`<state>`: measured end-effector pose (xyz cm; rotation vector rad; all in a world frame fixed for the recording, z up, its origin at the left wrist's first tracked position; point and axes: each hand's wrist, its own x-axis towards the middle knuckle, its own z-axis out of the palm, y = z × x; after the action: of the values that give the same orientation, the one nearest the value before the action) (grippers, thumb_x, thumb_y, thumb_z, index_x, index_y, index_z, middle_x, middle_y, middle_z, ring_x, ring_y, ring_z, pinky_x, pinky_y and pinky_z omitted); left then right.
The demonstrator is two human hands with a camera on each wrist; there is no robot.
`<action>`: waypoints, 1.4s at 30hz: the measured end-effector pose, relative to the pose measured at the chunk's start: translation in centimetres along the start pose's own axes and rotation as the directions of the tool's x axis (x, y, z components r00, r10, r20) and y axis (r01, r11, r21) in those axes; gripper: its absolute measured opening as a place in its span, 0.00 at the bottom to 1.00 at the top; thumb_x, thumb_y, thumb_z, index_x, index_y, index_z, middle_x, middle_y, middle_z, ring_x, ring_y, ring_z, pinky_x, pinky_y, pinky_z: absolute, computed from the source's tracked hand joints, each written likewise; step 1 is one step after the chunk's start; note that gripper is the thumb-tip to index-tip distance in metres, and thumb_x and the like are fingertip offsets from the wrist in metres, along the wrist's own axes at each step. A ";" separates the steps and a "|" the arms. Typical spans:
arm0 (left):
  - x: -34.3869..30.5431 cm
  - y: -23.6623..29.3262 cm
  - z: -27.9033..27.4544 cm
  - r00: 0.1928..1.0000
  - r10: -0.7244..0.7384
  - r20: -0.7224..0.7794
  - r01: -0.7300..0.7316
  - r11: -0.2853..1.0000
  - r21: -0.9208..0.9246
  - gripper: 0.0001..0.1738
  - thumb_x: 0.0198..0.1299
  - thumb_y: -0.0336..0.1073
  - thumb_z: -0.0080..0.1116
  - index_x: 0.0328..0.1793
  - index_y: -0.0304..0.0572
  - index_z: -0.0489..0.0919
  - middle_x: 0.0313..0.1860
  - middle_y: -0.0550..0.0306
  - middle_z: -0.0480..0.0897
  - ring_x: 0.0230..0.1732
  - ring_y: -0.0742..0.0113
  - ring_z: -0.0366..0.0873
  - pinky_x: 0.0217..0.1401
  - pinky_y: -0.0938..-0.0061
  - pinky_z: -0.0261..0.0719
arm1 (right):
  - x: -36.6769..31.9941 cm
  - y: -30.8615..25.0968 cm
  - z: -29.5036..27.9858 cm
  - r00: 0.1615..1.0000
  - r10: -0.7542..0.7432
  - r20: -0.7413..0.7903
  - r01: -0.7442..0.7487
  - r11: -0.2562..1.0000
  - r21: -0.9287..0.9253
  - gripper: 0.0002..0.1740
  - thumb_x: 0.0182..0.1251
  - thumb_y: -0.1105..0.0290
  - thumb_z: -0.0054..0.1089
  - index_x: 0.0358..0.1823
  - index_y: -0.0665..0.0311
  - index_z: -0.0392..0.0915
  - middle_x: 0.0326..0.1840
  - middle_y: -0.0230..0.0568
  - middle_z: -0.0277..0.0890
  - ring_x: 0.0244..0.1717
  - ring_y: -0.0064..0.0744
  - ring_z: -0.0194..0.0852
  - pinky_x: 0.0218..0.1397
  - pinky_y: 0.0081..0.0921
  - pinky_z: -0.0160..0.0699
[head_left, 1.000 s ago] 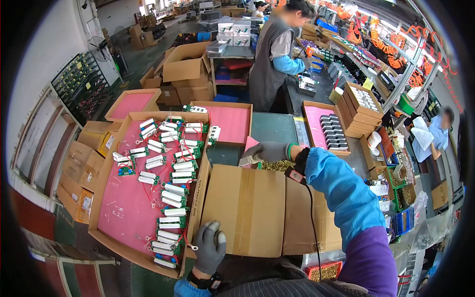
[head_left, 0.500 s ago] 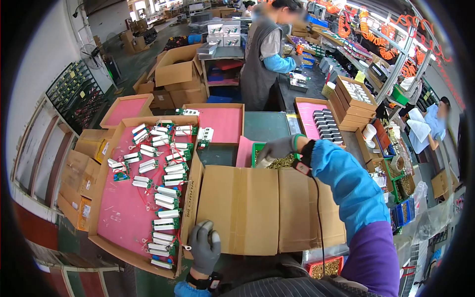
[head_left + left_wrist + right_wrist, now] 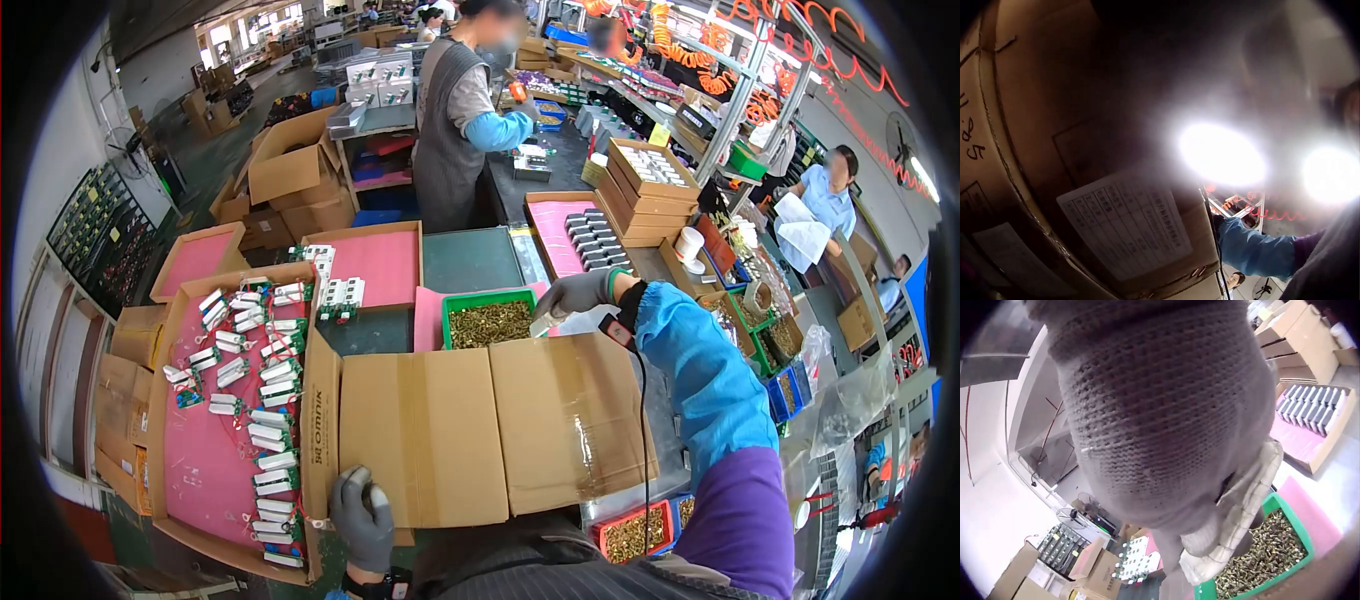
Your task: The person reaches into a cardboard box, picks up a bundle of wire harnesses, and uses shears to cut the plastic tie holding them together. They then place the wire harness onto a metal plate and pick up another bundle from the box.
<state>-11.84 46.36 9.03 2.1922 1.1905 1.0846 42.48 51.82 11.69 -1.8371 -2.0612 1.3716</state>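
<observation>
In the head view my gloved left hand (image 3: 362, 515) rests at the near left corner of a taped cardboard box (image 3: 450, 440), fingers loosely bent. In the left wrist view a cardboard side with a printed label (image 3: 1125, 228) fills much of the picture; the hand itself is out of sight there. My gloved right hand (image 3: 580, 295) hangs over the far edge of the box, just right of a green bin (image 3: 447, 300) full of small brass-coloured screws (image 3: 1266, 556). Its fingers point down, with pale material (image 3: 1235, 531) at them; I cannot tell whether they hold anything.
A large carton tray (image 3: 165, 440) at left holds circuit boards with white blocks (image 3: 270, 437). Behind lie a pink-lined tray (image 3: 385, 265) and a tray of dark parts (image 3: 590, 240). Red bins of screws (image 3: 635, 532) stand near my body. Another person (image 3: 455, 130) works at the bench.
My right hand has moved right, from over the green bin to beside it, uncovering the screws. The head view has swung right. My left hand stays at the box corner.
</observation>
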 end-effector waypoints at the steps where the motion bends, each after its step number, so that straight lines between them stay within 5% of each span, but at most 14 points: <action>1: 0.0 0.1 0.0 1.000 0.003 0.004 -0.003 1.000 -0.002 0.14 0.63 0.30 0.54 0.53 0.31 0.78 0.50 0.38 0.80 0.48 0.41 0.79 0.52 0.56 0.80 | 0.1 0.2 0.0 1.000 0.003 -0.003 -0.003 1.000 0.003 0.25 0.63 0.78 0.56 0.64 0.68 0.81 0.50 0.37 0.86 0.48 0.26 0.77 0.57 0.28 0.77; 7: 0.2 0.7 0.1 0.999 -0.043 0.004 0.043 0.999 0.013 0.14 0.63 0.29 0.53 0.53 0.29 0.78 0.51 0.37 0.79 0.49 0.42 0.79 0.51 0.57 0.81 | 0.0 0.3 -0.4 0.991 -0.036 0.128 0.012 0.983 0.184 0.22 0.64 0.81 0.55 0.61 0.66 0.83 0.45 0.28 0.84 0.45 0.21 0.76 0.53 0.24 0.77; 20: 0.1 1.4 -0.1 0.999 -0.047 0.025 0.045 0.997 0.069 0.13 0.64 0.26 0.51 0.53 0.28 0.76 0.50 0.38 0.77 0.52 0.41 0.77 0.58 0.56 0.76 | -1.0 1.2 0.8 0.998 -0.050 0.030 0.045 0.990 0.134 0.24 0.62 0.83 0.55 0.60 0.68 0.83 0.51 0.36 0.86 0.51 0.25 0.78 0.59 0.26 0.76; 22: 0.2 1.1 -0.5 0.999 -0.011 0.045 0.006 0.994 0.113 0.20 0.70 0.42 0.58 0.58 0.33 0.78 0.55 0.40 0.81 0.53 0.42 0.80 0.62 0.47 0.74 | -0.1 0.5 0.3 0.988 -0.114 0.108 0.102 0.989 0.110 0.25 0.62 0.81 0.54 0.61 0.65 0.84 0.54 0.35 0.86 0.52 0.26 0.79 0.60 0.27 0.78; 24: -0.3 1.2 -1.0 0.999 -0.009 0.050 0.005 0.997 0.077 0.18 0.69 0.40 0.57 0.57 0.33 0.79 0.53 0.39 0.81 0.53 0.41 0.79 0.61 0.48 0.75 | -0.7 0.6 1.0 0.993 -0.120 0.024 0.116 0.985 0.128 0.21 0.65 0.76 0.58 0.59 0.64 0.85 0.50 0.35 0.87 0.51 0.25 0.79 0.60 0.27 0.77; 27: 0.2 0.4 -0.5 0.993 0.113 0.035 -0.117 0.987 0.106 0.17 0.69 0.36 0.55 0.57 0.31 0.79 0.52 0.38 0.81 0.52 0.39 0.78 0.58 0.51 0.77 | -0.1 4.3 1.4 0.981 -0.193 -0.020 0.193 0.981 0.008 0.19 0.71 0.61 0.63 0.59 0.57 0.85 0.50 0.32 0.88 0.46 0.25 0.77 0.54 0.29 0.76; 28: 0.1 0.1 -0.4 0.989 0.140 0.046 -0.143 0.987 0.076 0.17 0.69 0.36 0.55 0.57 0.31 0.79 0.52 0.38 0.81 0.52 0.39 0.78 0.58 0.51 0.77 | -1.2 2.7 0.5 0.998 -0.037 0.048 0.039 0.998 -0.050 0.19 0.68 0.61 0.64 0.59 0.55 0.85 0.48 0.31 0.88 0.46 0.27 0.77 0.54 0.30 0.76; 29: -0.2 -0.2 -0.4 0.989 0.144 0.035 -0.147 0.983 0.107 0.17 0.69 0.36 0.55 0.57 0.31 0.79 0.52 0.38 0.81 0.52 0.39 0.78 0.59 0.51 0.77 | -1.5 3.4 0.6 1.000 -0.020 0.004 0.020 0.998 -0.055 0.18 0.68 0.59 0.65 0.56 0.55 0.85 0.46 0.33 0.88 0.46 0.30 0.78 0.55 0.32 0.76; 31: -0.1 -0.3 -0.5 0.989 0.145 0.019 -0.146 0.978 0.147 0.17 0.69 0.37 0.55 0.57 0.30 0.78 0.53 0.38 0.81 0.53 0.39 0.78 0.59 0.52 0.76 | -2.8 2.4 -0.5 0.986 0.046 0.161 0.007 0.950 -0.314 0.18 0.68 0.57 0.64 0.55 0.54 0.86 0.46 0.36 0.88 0.46 0.34 0.80 0.56 0.34 0.76; 32: -0.2 -0.1 -0.4 0.996 0.089 0.024 -0.091 0.992 0.084 0.17 0.69 0.37 0.55 0.57 0.30 0.79 0.53 0.37 0.80 0.53 0.39 0.78 0.60 0.51 0.76 | -4.6 1.7 -1.0 0.981 0.047 0.189 0.043 0.895 -0.444 0.15 0.63 0.74 0.58 0.50 0.58 0.86 0.37 0.37 0.85 0.39 0.32 0.76 0.51 0.31 0.76; 33: -0.5 0.1 -0.6 0.999 0.027 0.033 -0.028 0.999 0.027 0.17 0.70 0.37 0.54 0.57 0.30 0.79 0.53 0.37 0.80 0.53 0.38 0.78 0.61 0.50 0.75 | -4.5 5.0 -1.1 0.970 0.088 0.226 0.055 0.828 -0.559 0.17 0.64 0.73 0.56 0.53 0.54 0.85 0.44 0.38 0.88 0.43 0.35 0.81 0.54 0.33 0.78; 37: 0.5 1.7 -1.3 0.996 0.050 0.067 -0.057 0.993 0.102 0.16 0.70 0.34 0.54 0.58 0.30 0.79 0.53 0.37 0.81 0.54 0.41 0.78 0.59 0.54 0.77 | -10.1 8.9 -0.3 0.946 0.076 -0.315 -0.218 0.869 -0.443 0.19 0.64 0.73 0.56 0.56 0.52 0.85 0.52 0.40 0.87 0.51 0.40 0.85 0.55 0.37 0.80; 39: 0.1 0.7 -0.6 0.997 0.032 0.066 -0.037 0.997 0.067 0.14 0.67 0.29 0.53 0.55 0.29 0.77 0.52 0.38 0.79 0.52 0.42 0.78 0.58 0.56 0.77 | -12.2 1.6 -0.9 0.871 0.226 -0.436 -0.417 0.810 -0.413 0.21 0.65 0.74 0.56 0.58 0.51 0.84 0.56 0.45 0.85 0.56 0.48 0.83 0.56 0.42 0.80; 42: 0.2 0.8 -0.7 0.996 -0.011 0.085 0.013 1.000 -0.016 0.13 0.63 0.25 0.52 0.53 0.28 0.76 0.51 0.38 0.77 0.52 0.42 0.76 0.57 0.57 0.76 | -12.2 -2.6 1.0 0.840 0.076 -0.538 -0.325 0.863 -0.386 0.22 0.67 0.73 0.52 0.61 0.54 0.81 0.53 0.50 0.85 0.54 0.53 0.83 0.57 0.44 0.80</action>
<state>-11.91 46.03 10.07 2.1927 1.1524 0.9833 43.43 41.51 18.69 -2.3343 -2.0418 0.3151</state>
